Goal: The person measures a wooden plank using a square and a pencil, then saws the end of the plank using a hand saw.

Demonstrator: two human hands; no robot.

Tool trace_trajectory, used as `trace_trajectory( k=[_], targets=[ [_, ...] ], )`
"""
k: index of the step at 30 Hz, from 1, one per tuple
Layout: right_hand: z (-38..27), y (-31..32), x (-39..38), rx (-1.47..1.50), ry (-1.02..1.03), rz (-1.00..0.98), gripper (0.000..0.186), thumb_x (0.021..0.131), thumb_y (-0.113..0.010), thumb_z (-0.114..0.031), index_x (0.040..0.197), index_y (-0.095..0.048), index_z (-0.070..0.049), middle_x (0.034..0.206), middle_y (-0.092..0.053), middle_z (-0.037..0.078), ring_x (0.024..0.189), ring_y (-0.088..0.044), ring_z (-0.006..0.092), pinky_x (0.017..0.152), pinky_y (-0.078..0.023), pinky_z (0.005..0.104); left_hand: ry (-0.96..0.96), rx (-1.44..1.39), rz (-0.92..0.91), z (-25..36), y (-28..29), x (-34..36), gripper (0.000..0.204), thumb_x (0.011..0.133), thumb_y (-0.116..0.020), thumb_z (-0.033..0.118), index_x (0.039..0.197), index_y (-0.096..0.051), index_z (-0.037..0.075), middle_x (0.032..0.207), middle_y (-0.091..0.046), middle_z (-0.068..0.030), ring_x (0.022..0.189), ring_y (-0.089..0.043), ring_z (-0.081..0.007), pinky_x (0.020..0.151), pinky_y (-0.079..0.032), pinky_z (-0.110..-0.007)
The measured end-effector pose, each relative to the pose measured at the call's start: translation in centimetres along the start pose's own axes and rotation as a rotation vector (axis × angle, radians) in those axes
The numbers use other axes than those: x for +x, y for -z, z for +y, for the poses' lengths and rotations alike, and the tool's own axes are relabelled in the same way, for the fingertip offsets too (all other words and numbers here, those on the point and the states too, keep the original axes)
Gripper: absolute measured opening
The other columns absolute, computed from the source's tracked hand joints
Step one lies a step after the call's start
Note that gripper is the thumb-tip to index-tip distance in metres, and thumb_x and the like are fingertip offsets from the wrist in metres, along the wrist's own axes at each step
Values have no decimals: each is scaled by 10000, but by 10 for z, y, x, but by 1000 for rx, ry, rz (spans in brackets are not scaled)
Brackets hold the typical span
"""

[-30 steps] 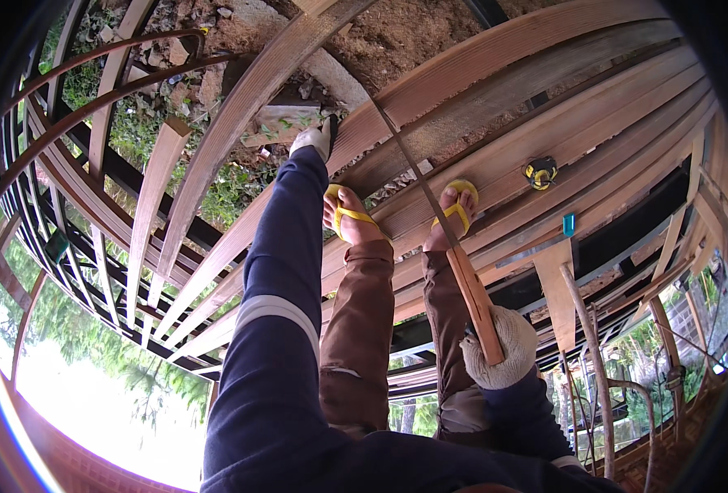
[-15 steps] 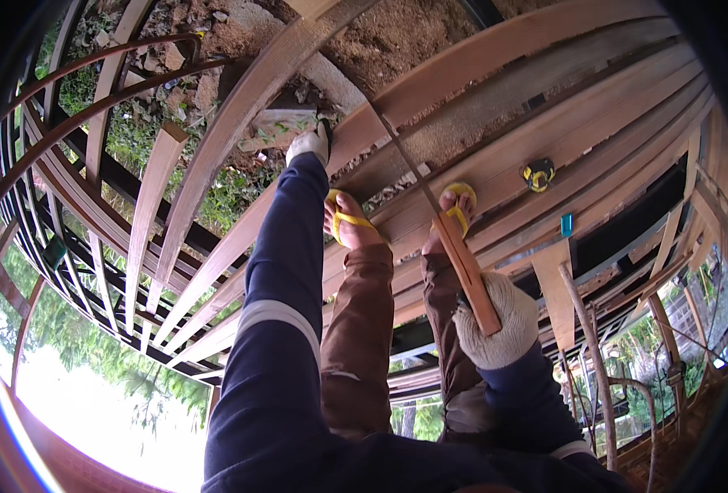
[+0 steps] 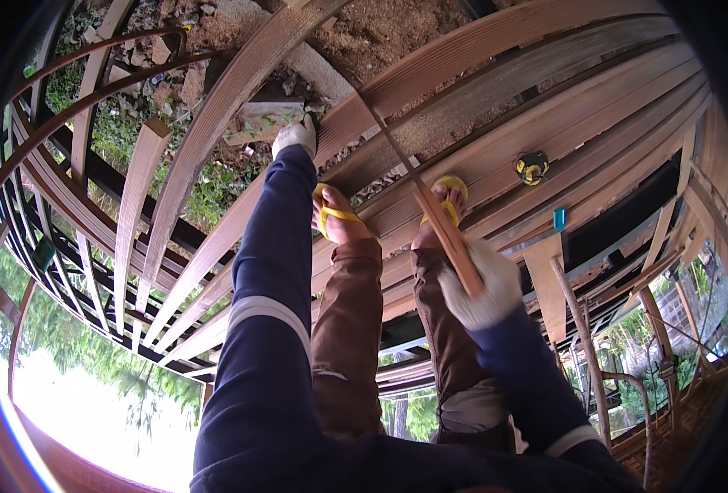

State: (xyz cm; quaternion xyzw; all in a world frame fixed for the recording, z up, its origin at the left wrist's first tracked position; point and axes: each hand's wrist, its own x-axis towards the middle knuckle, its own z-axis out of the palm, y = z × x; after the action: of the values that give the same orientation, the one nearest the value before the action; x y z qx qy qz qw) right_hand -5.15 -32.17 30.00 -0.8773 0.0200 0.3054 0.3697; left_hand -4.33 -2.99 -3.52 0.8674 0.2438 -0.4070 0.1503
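My right hand (image 3: pixel 489 286), in a pale knit glove, is wrapped round the wooden handle (image 3: pixel 450 241) of a handsaw. The narrow, dark saw blade (image 3: pixel 392 141) slants away to the upper left and crosses the edge of a brown wooden plank (image 3: pixel 429 76). Farther left, my gloved left hand (image 3: pixel 296 138) grips that plank's near edge, close to the blade; some of its fingers are hidden. Fine sawdust (image 3: pixel 429 131) covers the greyish board under the cut.
My feet, in yellow flip-flops (image 3: pixel 337 215), stand on side-by-side planks (image 3: pixel 577 135). A yellow-and-black tape measure (image 3: pixel 532 168) and a small teal object (image 3: pixel 559 218) lie to the right. Loose boards (image 3: pixel 140 205) lean at left, over rubble and weeds (image 3: pixel 216 177). A crooked branch (image 3: pixel 581 329) stands at right.
My right hand has pushed the saw forward, away from me, along the cut. My left hand stays on the plank. The whole view has shifted slightly.
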Motion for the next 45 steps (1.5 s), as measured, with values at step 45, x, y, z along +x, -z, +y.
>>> trace_trajectory(
  k=[45],
  targets=[
    [26,-47,56,-56,-13,11,244,877,-721,-193,1028,-621,-30,830,-691,199,791,-704,405,676,-570,413,20,27,37,-8,5,-6,705,1025,-368,551,1151,-740,-34,1185,-699,-294,1164,-672,-403,1049,-500,-480]
  ],
)
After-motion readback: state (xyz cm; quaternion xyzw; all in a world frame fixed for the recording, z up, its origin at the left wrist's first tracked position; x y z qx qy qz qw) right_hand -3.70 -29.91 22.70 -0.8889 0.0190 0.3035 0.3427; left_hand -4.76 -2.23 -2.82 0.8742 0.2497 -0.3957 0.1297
